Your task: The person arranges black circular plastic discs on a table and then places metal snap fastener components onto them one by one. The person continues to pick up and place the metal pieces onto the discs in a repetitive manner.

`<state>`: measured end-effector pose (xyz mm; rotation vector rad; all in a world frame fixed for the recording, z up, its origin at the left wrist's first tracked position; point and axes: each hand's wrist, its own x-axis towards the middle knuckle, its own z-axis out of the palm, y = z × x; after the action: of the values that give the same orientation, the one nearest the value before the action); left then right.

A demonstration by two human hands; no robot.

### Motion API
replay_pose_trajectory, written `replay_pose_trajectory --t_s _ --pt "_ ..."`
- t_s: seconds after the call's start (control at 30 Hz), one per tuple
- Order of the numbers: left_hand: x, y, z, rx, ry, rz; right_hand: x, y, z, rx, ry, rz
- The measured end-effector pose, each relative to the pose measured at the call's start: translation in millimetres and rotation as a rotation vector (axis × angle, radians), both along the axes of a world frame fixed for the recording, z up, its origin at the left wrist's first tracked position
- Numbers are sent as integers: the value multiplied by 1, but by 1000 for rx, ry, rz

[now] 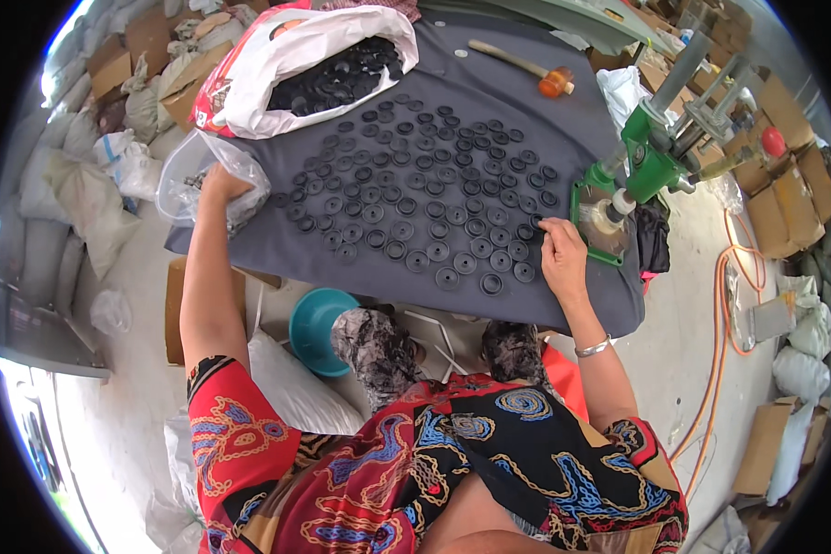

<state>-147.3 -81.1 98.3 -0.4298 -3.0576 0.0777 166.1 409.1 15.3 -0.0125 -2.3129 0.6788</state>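
The left hand (220, 181) reached into a clear plastic bag of small parts (194, 175) at the left edge of the grey cloth-covered surface (489, 88); its grip was hidden inside the bag, so I cannot tell its state. The right hand (561, 254) rested on the rows of round black discs (425, 198), fingers narrowed on one disc near the green hand press (651, 166).

Black round discs (434, 217) laid flat in rows on grey cloth, clear plastic bag (189, 180) of small parts at left edge
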Motion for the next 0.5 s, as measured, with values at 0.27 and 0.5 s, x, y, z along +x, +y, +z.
replay_pose_trajectory --t_s 0.27,0.5 --pt "6 8 -15 67 109 106 -1 0 1 -21 10 -18" --pt "-57 -59 -56 448 113 194 -1 -5 1 -57 -31 5"
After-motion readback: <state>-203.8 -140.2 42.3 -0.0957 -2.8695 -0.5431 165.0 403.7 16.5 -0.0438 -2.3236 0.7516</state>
